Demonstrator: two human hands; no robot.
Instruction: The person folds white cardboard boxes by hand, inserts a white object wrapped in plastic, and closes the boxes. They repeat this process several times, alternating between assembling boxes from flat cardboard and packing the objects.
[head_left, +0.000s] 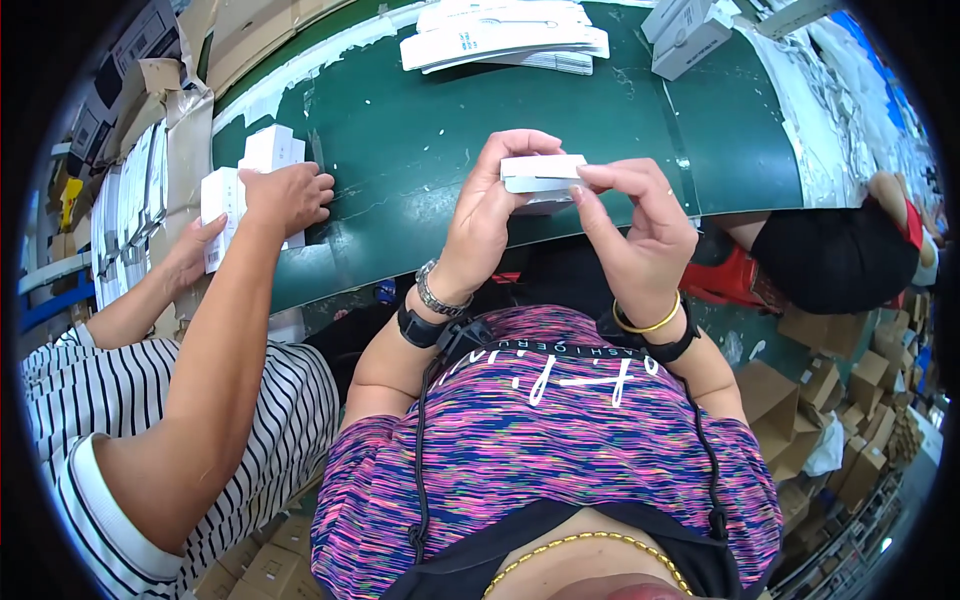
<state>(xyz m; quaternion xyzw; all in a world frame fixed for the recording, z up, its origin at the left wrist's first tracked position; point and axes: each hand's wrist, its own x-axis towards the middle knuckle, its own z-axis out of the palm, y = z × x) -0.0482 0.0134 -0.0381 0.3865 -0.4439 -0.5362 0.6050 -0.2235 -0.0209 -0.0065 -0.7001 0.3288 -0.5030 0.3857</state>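
Note:
A small white carton (545, 170) is held over the near edge of the green table, its end flap partly lifted toward me. My left hand (485, 205) wraps round the carton's left side, thumb in front and fingers behind. At the carton's right end, my right hand (640, 215) pinches the flap's corner between thumb and forefinger, the other fingers curled. What is inside the carton is hidden. Past my hands, a stack of flat white printed carton blanks (505, 40) lies at the far side of the table.
The green table (400, 140) spans the view. White boxes (690, 40) stand at its far right. On my left, a co-worker in a striped shirt handles white boxes (270, 150). Another person (835, 255) sits at the right, with brown cardboard boxes (780, 410) on the floor behind.

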